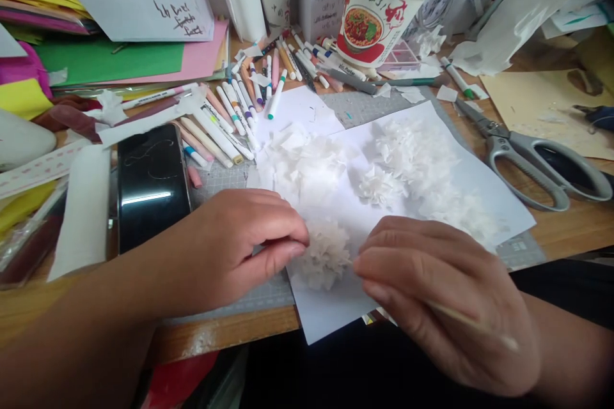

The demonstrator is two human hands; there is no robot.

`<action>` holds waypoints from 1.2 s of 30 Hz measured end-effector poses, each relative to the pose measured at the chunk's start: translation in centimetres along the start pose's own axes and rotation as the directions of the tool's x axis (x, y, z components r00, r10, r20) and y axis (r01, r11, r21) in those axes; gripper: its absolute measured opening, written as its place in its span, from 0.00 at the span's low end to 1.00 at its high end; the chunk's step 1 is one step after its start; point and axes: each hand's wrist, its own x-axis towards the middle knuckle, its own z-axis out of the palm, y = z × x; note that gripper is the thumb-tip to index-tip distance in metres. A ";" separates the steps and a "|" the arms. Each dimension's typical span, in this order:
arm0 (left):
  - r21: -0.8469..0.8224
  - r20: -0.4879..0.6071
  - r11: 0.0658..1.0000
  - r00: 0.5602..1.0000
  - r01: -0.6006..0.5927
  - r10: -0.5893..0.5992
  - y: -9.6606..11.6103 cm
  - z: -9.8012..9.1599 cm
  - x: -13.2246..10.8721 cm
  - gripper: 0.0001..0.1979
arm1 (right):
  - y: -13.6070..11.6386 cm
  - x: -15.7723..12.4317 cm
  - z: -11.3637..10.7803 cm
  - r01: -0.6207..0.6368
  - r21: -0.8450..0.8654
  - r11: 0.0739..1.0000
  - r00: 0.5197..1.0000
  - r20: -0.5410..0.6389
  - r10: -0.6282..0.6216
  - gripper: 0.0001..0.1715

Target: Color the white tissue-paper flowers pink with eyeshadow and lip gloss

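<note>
A ruffled ball of thin white paper [325, 254] lies on a white sheet [330, 316] at the front of the desk. My left hand [259, 243] pinches the ball's left edge between thumb and forefinger. On the other side, my right hand [446, 300] is closed around a thin pale wooden stick [472, 324], which slants back across the palm; the fingertips hide its front end. Behind the hands, more white paper ruffles [417, 160] and a heap of loose white paper pieces [307, 160] rest on the sheet.
Large grey scissors [522, 153] lie at the right. Several markers [240, 102] are scattered at the back, beside a paper cup [374, 19]. A shiny black box [152, 188] stands left of my left hand. A grey cutting mat [249, 297] lies beneath the sheet.
</note>
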 end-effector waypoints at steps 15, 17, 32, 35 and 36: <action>-0.088 -0.021 0.964 0.968 0.249 -0.252 -1.5 0.4 1.0 0.16 | 0.0 0.6 0.0 0.001 0.028 1.000 1.000 0.014 -0.002 0.06; -0.099 -0.006 0.958 0.963 0.269 -0.270 -1.6 0.5 1.0 0.17 | -0.2 0.3 -0.5 0.011 0.072 0.997 0.999 -0.038 -0.009 0.06; -0.117 -0.016 0.924 0.930 0.364 -0.368 -1.6 0.4 0.9 0.16 | 0.8 0.9 -1.3 -0.333 0.215 0.918 0.893 -0.241 0.380 0.14; -0.091 -0.014 0.931 0.935 0.352 -0.355 -1.6 0.4 1.1 0.14 | 1.1 1.2 -1.2 -0.341 0.222 0.913 0.896 -0.216 0.387 0.14; -0.080 -0.015 0.933 0.936 0.350 -0.352 -1.6 0.4 1.1 0.14 | 1.1 1.4 -1.2 -0.321 0.220 0.921 0.907 -0.207 0.366 0.13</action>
